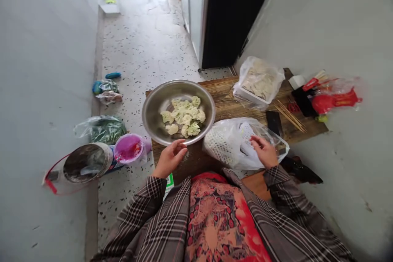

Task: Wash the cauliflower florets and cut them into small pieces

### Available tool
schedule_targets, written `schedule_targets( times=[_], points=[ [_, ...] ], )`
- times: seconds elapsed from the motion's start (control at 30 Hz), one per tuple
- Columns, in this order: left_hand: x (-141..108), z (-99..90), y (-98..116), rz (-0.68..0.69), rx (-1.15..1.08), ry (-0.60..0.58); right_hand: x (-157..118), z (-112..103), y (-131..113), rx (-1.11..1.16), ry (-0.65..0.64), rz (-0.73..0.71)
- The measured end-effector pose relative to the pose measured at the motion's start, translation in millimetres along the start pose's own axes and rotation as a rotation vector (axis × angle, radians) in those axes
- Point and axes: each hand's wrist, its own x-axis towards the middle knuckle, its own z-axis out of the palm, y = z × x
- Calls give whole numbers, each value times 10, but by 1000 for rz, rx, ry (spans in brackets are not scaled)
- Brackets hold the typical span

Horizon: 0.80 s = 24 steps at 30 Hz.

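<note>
A steel bowl (pixel 150 118) holds several pale cauliflower florets (pixel 186 114) on the wooden table (pixel 219 92). My left hand (pixel 172 157) is at the bowl's near rim, its fingers slightly bent and apart, holding nothing. Right of the bowl lies a white plastic bag (pixel 227 141) with white foam netting showing inside. Over the right part of this bag is my right hand (pixel 264 150), fingers curled loosely and apart, with nothing seen in them; whether it touches the plastic I cannot tell.
A bag-wrapped white tray (pixel 259 80), wooden skewers (pixel 290 115), a dark block (pixel 274 123) and red packaging (pixel 337 100) lie on the right. On the floor at left stand a bucket (pixel 106 155), a pink-purple container (pixel 130 149) and a bag of greens (pixel 107 129).
</note>
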Motion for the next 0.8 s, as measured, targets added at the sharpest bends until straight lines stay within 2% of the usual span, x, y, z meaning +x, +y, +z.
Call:
schedule_targets(
  times=[0.1, 0.2, 0.27, 0.37, 0.43, 0.5, 0.53, 0.6, 0.73, 0.77, 0.8],
  points=[
    [232, 510, 297, 275, 356, -195, 260, -615, 585, -184, 221, 4],
    [521, 966, 496, 491, 643, -324, 388, -988, 1061, -327, 291, 120],
    [721, 1224, 589, 566, 790, -355, 418, -1056, 1237, -240, 282, 271],
    [971, 1502, 673, 589, 977, -412, 431, -916, 1258, 78, 138, 442],
    [1064, 1605, 693, 563, 1079, -496, 425, -720, 1117, 224, 35, 454],
    [1079, 1645, 696, 539, 1133, -567, 395, -502, 859, 292, -14, 434],
    [1056, 1646, 697, 530, 1127, -566, 368, -398, 687, 328, -43, 408],
    [962, 1618, 709, 512, 1037, -486, 293, -226, 272, 397, -139, 322],
    [707, 1526, 820, 375, 641, -253, 155, -25, -609, 481, -818, -394],
    [654, 1516, 860, 314, 517, -234, 134, 10, -786, 462, -932, -583],
    [609, 1518, 898, 236, 374, -224, 116, 44, -934, 420, -982, -740]
  ],
)
